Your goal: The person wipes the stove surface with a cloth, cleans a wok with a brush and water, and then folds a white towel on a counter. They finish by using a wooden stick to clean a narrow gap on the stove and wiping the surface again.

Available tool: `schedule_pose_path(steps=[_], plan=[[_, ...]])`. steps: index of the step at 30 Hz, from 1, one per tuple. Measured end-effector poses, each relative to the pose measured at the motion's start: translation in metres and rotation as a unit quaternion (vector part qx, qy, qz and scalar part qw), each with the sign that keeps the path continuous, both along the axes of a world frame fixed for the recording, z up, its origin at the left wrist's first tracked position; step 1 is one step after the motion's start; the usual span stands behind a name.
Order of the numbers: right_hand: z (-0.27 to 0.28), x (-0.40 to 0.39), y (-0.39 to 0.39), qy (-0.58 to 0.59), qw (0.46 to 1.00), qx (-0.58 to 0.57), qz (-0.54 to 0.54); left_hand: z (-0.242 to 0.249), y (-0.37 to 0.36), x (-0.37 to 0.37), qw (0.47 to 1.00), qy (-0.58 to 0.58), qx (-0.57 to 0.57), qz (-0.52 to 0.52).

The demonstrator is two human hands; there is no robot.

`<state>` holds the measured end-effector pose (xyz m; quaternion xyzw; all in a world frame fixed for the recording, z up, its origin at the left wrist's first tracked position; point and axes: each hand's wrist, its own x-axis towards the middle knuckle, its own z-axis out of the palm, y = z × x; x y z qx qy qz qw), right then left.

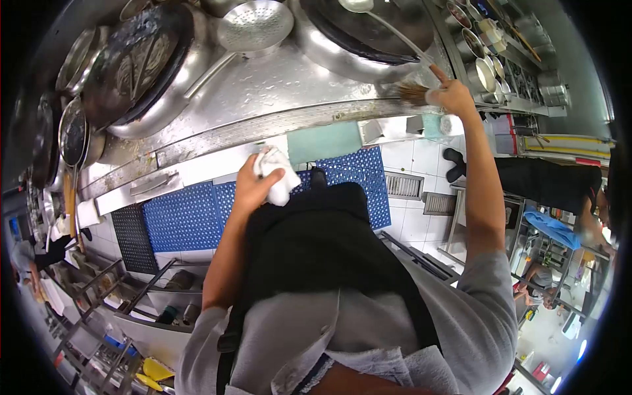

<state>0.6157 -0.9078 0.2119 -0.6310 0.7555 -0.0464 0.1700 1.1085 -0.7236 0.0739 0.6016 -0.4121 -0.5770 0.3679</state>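
Note:
My left hand [255,187] is closed on a bunched white cloth [280,172], held over the front edge of the steel cooktop. Out to the right, my right hand [454,99] is closed at the wooden end of a long-handled ladle [395,33]. The ladle's bowl reaches over the right wok [368,33]. A bristle brush [413,93] sticks out leftward at the same hand's fingers; whether those fingers grip it too, I cannot tell. A perforated skimmer [255,26] rests on the wet cooktop [283,82] between the two woks.
At left stands a large dark wok [141,66], with strainers [72,131] beside it. Seasoning containers [484,76] line the right side. Blue perforated mats [181,214] cover the floor below. A person in dark trousers [546,184] stands at right; another person is at far left.

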Motion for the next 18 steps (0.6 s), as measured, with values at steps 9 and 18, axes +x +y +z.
schedule_pose_path(steps=[9, 18], plan=[[-0.013, 0.252, 0.014, -0.064, 0.990, 0.100, 0.073, -0.003, 0.034, 0.153, 1.000, -0.007, -0.024, -0.009], [-0.051, 0.183, -0.033, 0.028, 0.980, 0.182, 0.081, 0.022, 0.080, 0.252, 0.995, 0.048, -0.031, 0.085]])
